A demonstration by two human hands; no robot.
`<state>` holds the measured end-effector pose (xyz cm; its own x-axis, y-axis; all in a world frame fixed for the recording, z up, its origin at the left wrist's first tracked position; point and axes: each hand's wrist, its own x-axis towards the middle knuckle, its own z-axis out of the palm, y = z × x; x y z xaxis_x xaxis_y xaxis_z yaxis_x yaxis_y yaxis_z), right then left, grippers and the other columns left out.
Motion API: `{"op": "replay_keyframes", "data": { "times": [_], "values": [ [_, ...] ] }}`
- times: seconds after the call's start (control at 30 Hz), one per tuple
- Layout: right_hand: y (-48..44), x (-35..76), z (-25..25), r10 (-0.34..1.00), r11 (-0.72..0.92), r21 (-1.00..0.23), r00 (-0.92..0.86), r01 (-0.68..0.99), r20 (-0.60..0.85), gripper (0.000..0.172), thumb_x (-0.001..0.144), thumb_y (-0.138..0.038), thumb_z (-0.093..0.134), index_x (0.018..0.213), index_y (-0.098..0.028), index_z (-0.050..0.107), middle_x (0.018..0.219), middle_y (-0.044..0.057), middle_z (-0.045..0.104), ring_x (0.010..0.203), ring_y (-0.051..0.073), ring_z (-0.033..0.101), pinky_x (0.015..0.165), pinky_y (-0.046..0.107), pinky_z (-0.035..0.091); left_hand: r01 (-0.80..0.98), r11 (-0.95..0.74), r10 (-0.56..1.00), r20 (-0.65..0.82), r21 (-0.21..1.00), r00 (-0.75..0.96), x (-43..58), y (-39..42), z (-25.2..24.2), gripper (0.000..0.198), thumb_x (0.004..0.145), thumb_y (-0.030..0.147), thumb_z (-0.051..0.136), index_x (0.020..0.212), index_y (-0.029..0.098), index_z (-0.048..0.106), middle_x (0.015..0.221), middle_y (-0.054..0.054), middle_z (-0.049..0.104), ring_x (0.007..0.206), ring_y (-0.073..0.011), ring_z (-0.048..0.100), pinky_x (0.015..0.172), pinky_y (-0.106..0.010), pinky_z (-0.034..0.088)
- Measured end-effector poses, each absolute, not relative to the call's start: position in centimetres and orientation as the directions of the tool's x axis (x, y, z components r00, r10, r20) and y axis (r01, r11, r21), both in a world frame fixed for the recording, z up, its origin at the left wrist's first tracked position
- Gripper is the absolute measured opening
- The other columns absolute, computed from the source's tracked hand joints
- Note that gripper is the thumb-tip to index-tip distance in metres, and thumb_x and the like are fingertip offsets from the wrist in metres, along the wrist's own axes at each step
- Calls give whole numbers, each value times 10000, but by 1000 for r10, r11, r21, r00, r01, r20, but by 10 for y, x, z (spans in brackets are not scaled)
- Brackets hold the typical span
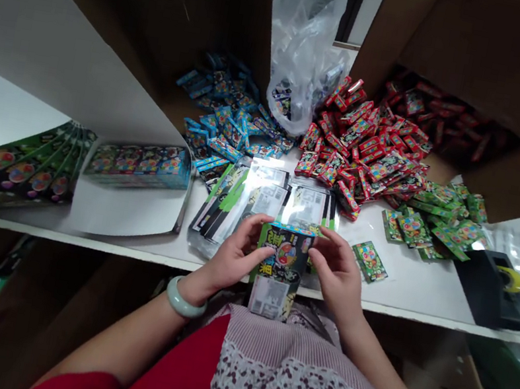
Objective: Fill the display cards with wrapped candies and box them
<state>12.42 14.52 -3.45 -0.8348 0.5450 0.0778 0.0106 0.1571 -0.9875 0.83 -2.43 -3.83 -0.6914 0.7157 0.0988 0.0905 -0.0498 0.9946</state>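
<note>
Between both hands, at the table's front edge, is a black printed carton [280, 272] with a colourful wheel design and a pale label panel. My left hand [243, 248] grips its left upper edge, thumb across the front. On the opposite side, my right hand [335, 261] is closed around the upper right edge, with fingertips behind it. A strip of blue shows along the carton's top. Just beyond lie stacks of flat printed cards [248, 202] in clear plastic. A single small green box [369, 261] rests to the right of my right hand.
Piles of small blue boxes [231, 129], red boxes [365, 139] and green boxes [437, 219] spread across the table. A clear plastic bag [306, 48] hangs behind. At right stands a black tape dispenser [492, 289]; a filled display box [142, 164] sits left. Large cardboard cartons [496, 55] flank the back.
</note>
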Motion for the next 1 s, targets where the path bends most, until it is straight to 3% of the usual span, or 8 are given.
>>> {"op": "replay_keyframes", "data": {
  "times": [0.17, 0.23, 0.33, 0.4, 0.47, 0.63, 0.83, 1.0],
  "values": [
    [151, 114, -25, 350, 468, -883, -907, -47, 233, 203, 922, -283, 537, 1106, -250, 617, 1024, 59, 673, 888, 176, 638, 767, 346, 528, 97, -103, 516, 137, 990, -846, 6, -14, -31, 135, 900, 322, 600, 932, 190, 605, 992, -56, 686, 946, -174, 650, 847, -298, 526],
    [158, 109, -17, 275, 511, -857, -931, -71, 241, 130, 918, -272, 547, 1009, -235, 632, 967, 53, 663, 876, 171, 623, 719, 318, 517, 65, -128, 500, 121, 990, -857, 4, -11, -28, 150, 893, 306, 619, 813, 181, 599, 981, -57, 711, 941, -170, 662, 842, -288, 525],
    [164, 100, -9, 290, 407, -909, -931, -89, 221, 56, 885, -268, 587, 859, -221, 602, 908, 42, 628, 869, 167, 610, 650, 278, 505, -64, -178, 540, 43, 982, -841, 0, -9, -26, 148, 853, 282, 670, 965, 200, 617, 957, -46, 735, 856, -163, 689, 759, -279, 550],
    [165, 95, -7, 322, 247, -967, -936, -59, 140, 86, 856, -265, 617, 928, -232, 585, 881, 24, 619, 807, 152, 614, 615, 268, 506, -80, -187, 536, 33, 979, -844, -3, -10, -25, 223, 843, 263, 678, 1054, 212, 626, 940, -40, 740, 840, -159, 694, 761, -282, 557],
    [163, 92, -5, 326, 177, -984, -941, -33, 91, 155, 836, -261, 636, 981, -237, 587, 872, 17, 617, 775, 143, 612, 605, 265, 504, -16, -178, 549, 86, 984, -832, -5, -14, -24, 144, 842, 244, 679, 980, 205, 672, 938, -43, 737, 879, -160, 688, 816, -285, 550],
    [154, 90, 5, 256, 308, -947, -951, -90, 173, 146, 782, -293, 691, 765, -200, 580, 882, 36, 620, 808, 144, 595, 624, 265, 477, 103, -210, 597, 211, 972, -774, -8, -21, -19, 43, 805, 196, 718, 824, 201, 680, 915, -26, 715, 891, -150, 665, 825, -257, 532],
    [154, 72, 18, 275, 197, -974, -960, 111, -53, 161, 766, -322, 672, 770, -190, 580, 720, -14, 604, 600, 100, 529, 570, 265, 433, 69, -127, 560, 129, 990, -818, -17, -16, -16, 71, 807, 227, 720, 804, 194, 657, 813, 7, 672, 767, -115, 615, 716, -202, 487],
    [159, 73, 26, 180, 220, -971, -982, 96, -56, 159, 805, -315, 639, 741, -189, 568, 704, -18, 584, 625, 105, 531, 578, 259, 431, 113, -141, 595, 175, 984, -784, -15, -12, -10, 109, 816, 220, 708, 754, 176, 630, 781, -2, 637, 758, -121, 593, 720, -222, 469]
  ]
}}
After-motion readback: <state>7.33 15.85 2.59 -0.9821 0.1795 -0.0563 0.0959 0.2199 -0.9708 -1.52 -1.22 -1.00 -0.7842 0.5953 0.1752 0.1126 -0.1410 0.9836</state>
